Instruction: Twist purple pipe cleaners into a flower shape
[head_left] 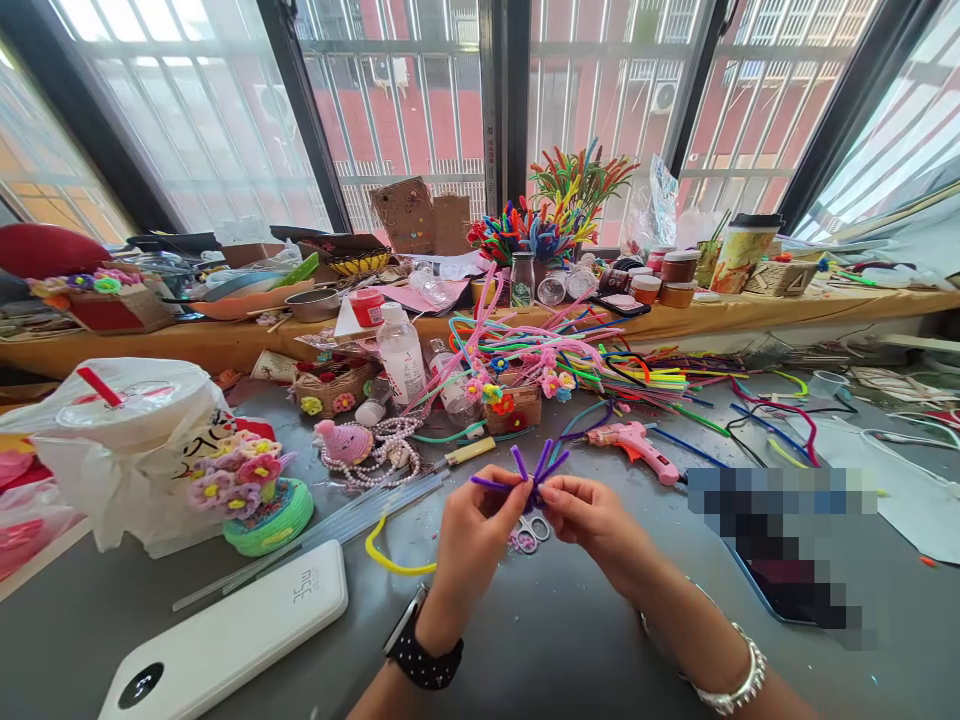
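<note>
Purple pipe cleaners (541,460), cut short and fanned out, are pinched between my two hands above the grey table. My left hand (480,515) grips them from the left, thumb against fingers, with one purple piece sticking out to the left. From the other side my right hand (589,510) pinches the bunch near its base. Just below and behind the fingertips lie small scissors (532,534), only their grey handles showing. A pink glue gun (636,450) rests on the table beyond my right hand. To the left of my left hand curves a yellow pipe cleaner (390,560).
A white power bank (232,630), clear glue sticks (330,530) and a green crocheted flower pot (270,515) lie at left, near a bagged drink cup (135,420). Many coloured pipe cleaners (637,375) pile up behind. A partly pixelated phone (780,570) lies at right.
</note>
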